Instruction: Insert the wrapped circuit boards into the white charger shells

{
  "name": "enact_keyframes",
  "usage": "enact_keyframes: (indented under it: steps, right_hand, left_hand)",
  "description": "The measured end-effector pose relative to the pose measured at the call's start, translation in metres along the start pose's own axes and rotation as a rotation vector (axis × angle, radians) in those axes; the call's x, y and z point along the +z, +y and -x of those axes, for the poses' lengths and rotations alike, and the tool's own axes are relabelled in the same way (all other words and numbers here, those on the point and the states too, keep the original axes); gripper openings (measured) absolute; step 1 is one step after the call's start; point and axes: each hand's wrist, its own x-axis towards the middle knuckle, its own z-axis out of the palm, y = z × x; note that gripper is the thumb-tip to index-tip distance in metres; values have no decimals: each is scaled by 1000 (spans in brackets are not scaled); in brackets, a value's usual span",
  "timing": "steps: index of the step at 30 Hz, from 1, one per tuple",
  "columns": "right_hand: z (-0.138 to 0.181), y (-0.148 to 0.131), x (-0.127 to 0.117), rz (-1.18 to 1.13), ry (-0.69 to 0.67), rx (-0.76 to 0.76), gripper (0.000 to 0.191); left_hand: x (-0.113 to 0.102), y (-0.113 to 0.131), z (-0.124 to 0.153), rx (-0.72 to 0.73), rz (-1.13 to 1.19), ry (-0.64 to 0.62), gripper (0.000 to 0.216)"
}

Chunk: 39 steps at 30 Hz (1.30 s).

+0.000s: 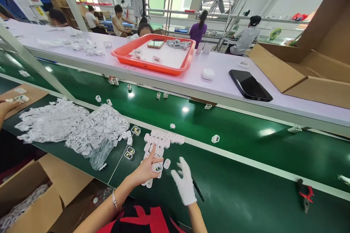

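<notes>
My left hand (144, 170), bare with a bracelet at the wrist, grips a small white charger casing (157, 167) whose open end shows parts inside. It is over a cluster of similar white casings (161, 142) set close together on the green bench. To its right, my right hand (185, 182) wears a white glove; its fingers are spread and hold nothing. A black pen (198, 190) lies beside the glove, partly behind it. One loose white casing (167, 164) sits between the hands. Left of the cluster stand casings with yellow parts inside (129, 153).
A large heap of small white parts (101, 125) with plastic bags covers the left bench. Casings such as this one (215, 138) sit on the green belt (235, 123). Pliers (304, 193) lie right. A red tray (153, 67) and phone (250, 85) rest on the shelf. A co-worker's hand (8, 107) is left.
</notes>
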Motion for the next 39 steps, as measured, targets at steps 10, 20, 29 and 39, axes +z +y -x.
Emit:
enact_keyframes:
  steps: [10,20,29,39]
  right_hand:
    - [-137,-100,18,58,-294,-1,19]
    - [-265,-89,44,357,47,411,31]
    - [-269,-95,98,135,-138,365,25]
    - [-111,44,-44,-130,280,565,41]
  left_hand:
    - [-68,-23,-20,9,1,164,89]
    - [-81,-61,-12,-218,-34,241,41]
    - [-32,-35,-46,-4,-491,45,34]
    - [59,-26,-167,168,-844,-50,45]
